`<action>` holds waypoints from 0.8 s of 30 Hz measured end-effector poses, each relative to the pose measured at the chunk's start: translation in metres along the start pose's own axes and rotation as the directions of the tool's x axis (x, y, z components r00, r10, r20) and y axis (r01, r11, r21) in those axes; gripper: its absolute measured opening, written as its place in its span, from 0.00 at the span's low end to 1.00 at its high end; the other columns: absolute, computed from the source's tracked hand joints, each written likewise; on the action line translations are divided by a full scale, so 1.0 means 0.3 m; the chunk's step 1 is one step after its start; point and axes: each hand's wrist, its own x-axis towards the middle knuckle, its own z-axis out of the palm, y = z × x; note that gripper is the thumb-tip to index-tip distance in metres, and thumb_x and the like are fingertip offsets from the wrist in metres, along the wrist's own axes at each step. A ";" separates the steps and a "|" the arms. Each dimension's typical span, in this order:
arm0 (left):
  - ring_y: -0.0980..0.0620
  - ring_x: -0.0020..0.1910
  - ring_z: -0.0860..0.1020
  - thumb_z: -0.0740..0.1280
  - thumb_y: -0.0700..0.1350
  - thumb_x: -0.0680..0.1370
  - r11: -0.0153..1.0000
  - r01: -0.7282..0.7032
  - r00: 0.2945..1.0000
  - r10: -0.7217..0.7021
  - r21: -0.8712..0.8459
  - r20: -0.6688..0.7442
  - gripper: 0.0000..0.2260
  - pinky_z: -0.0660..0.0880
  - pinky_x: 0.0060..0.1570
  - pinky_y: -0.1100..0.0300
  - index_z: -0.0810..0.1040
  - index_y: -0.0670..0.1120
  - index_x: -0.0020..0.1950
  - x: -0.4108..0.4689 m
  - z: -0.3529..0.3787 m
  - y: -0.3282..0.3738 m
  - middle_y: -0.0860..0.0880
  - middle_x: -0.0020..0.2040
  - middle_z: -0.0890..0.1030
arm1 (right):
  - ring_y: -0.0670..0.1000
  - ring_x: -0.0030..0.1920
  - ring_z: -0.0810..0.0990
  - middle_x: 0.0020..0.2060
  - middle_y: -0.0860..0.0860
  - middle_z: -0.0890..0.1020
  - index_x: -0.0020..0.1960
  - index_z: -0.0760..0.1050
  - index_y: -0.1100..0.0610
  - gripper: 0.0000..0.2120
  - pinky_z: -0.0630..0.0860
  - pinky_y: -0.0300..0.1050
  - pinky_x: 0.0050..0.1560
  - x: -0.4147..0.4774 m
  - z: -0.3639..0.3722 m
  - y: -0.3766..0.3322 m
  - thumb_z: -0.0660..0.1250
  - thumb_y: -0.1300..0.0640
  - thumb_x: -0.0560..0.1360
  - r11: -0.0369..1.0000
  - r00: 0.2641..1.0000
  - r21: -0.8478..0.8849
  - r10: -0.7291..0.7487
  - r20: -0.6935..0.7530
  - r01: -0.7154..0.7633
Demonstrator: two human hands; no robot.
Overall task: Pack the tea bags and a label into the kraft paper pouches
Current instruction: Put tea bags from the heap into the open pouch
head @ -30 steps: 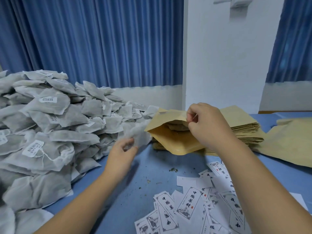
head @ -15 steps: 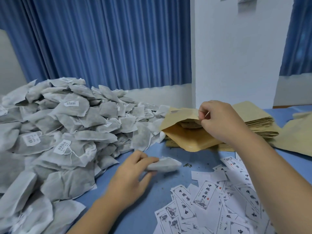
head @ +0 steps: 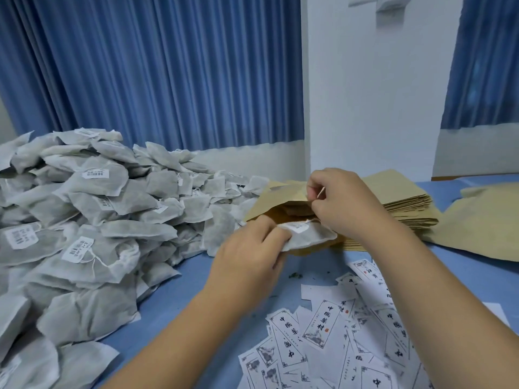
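Head view: left grip (head: 247, 256) pinches a tea bag (head: 309, 235); right grip (head: 345, 203) pinches open the pouch (head: 278, 200).

Blue pleated curtains (head: 168, 71) hang behind a blue table (head: 174, 313). A white wall column (head: 373, 94) separates them. Loose crumbs (head: 295, 275) lie on the table.

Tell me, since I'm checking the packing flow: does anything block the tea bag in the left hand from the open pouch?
Nothing visible does. The left hand holds the tea bag at the mouth of the pouch, which the right hand pinches open.
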 end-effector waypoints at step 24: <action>0.47 0.49 0.76 0.58 0.55 0.80 0.940 0.324 0.869 -0.339 0.105 0.361 0.14 0.71 0.43 0.55 0.78 0.48 0.53 0.085 0.137 0.007 0.49 0.51 0.75 | 0.50 0.41 0.76 0.39 0.45 0.77 0.32 0.69 0.50 0.12 0.77 0.51 0.45 -0.002 0.002 0.009 0.60 0.66 0.66 1.000 0.997 0.003 0.016 0.077 -0.016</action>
